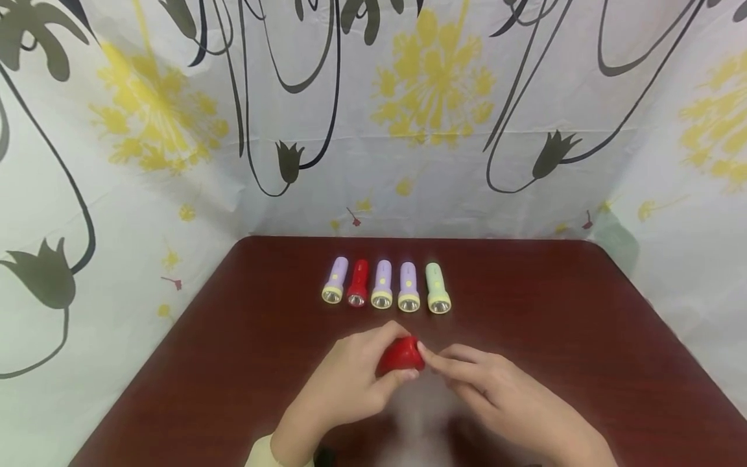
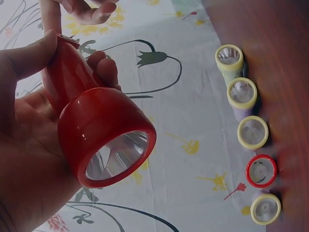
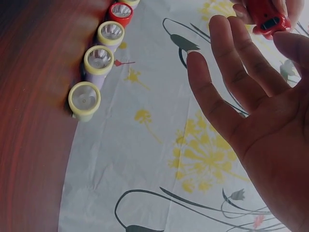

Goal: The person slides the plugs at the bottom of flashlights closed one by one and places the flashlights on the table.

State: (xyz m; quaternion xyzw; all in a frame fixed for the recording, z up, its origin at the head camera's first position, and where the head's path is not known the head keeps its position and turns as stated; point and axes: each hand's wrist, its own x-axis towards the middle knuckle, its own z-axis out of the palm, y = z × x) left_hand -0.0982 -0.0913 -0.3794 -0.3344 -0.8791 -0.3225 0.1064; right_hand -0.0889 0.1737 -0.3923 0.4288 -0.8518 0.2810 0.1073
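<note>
My left hand (image 1: 353,379) grips a red flashlight (image 1: 403,357) above the near part of the table; its wide silvery lens end shows in the left wrist view, tilted downward. At the narrow tail end of this flashlight (image 3: 268,19) is my right hand (image 1: 502,389), a fingertip touching or very close to it. The right hand's fingers (image 3: 251,72) are extended and loosely spread in the right wrist view. Beyond both hands lies a row of flashlights: a purple one (image 1: 335,279), a red one (image 1: 358,282), two more purple ones (image 1: 382,284) and a pale green one (image 1: 436,287).
The row lies on a dark reddish-brown table (image 1: 537,305), lens ends toward me and slight gaps between neighbours. A white cloth (image 1: 362,117) with yellow and grey flower prints hangs behind the table and along both sides.
</note>
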